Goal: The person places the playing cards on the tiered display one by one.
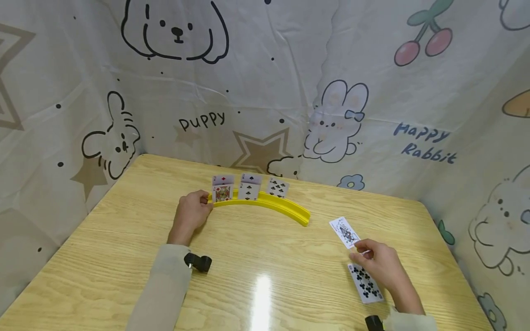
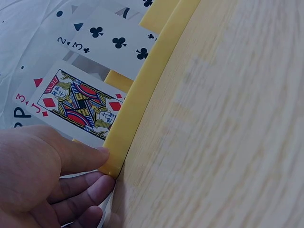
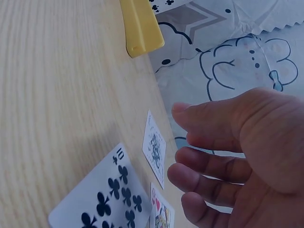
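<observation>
My left hand (image 1: 193,212) pinches the left end of a curved yellow card holder (image 1: 285,208) between thumb and fingers. In its slots stand a jack of diamonds (image 2: 78,104) before a red 3, a 3 of clubs (image 2: 111,45) before a black 2, and another clubs card (image 1: 278,187) on the right. My right hand (image 1: 381,264) hovers over the loose cards, fingers loosely bent and nothing between them. Below it lie a joker-like card (image 1: 345,232), a 10 of clubs (image 1: 366,285) and a red-heart face card (image 3: 161,211), mostly covered by the hand in the head view.
The cards and holder are on a light wooden table (image 1: 273,257). A white printed cloth (image 1: 256,82) hangs behind the table and along its sides. A bright light reflection falls on the front middle of the tabletop.
</observation>
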`<state>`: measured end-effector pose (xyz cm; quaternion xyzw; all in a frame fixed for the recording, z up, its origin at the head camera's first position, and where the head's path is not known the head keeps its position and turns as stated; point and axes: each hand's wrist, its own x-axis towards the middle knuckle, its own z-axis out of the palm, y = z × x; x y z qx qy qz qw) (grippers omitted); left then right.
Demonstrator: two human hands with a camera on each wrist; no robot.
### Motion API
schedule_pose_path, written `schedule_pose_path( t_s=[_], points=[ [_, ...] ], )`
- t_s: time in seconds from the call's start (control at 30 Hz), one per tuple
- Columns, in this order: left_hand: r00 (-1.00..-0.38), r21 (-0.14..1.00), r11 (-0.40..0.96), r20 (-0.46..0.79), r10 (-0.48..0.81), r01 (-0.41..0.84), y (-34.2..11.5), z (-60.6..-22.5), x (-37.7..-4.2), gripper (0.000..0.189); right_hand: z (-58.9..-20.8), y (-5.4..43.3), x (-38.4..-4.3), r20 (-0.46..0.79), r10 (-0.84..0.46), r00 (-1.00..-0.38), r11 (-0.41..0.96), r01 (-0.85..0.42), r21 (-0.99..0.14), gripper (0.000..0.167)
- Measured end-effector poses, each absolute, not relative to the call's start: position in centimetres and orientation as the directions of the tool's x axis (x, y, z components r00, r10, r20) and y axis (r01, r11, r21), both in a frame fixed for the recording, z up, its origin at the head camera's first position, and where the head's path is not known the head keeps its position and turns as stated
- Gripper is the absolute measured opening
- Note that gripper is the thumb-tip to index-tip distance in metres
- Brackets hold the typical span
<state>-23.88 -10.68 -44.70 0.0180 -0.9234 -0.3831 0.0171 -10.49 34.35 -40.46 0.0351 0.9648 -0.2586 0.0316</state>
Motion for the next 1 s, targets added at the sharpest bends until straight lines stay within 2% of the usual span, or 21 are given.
schedule_pose_path(
  t_s=[0.37,1.0],
  points=[
    [-0.999,0.708,0.707,0.016,-0.038,-0.016,-10.9,-44.9,-23.8,0.036,-41.1,35.4,-9.8,-0.191,0.099,-0.977,0.879,0.176,-0.444,0.046],
    [-0.998,0.710,0.704,0.054,-0.033,0.016,-11.0,-45.0,-24.0,0.035,-42.2,36.7,-9.1,-0.227,0.099,-0.969,0.896,0.186,-0.403,0.056]
  ],
)
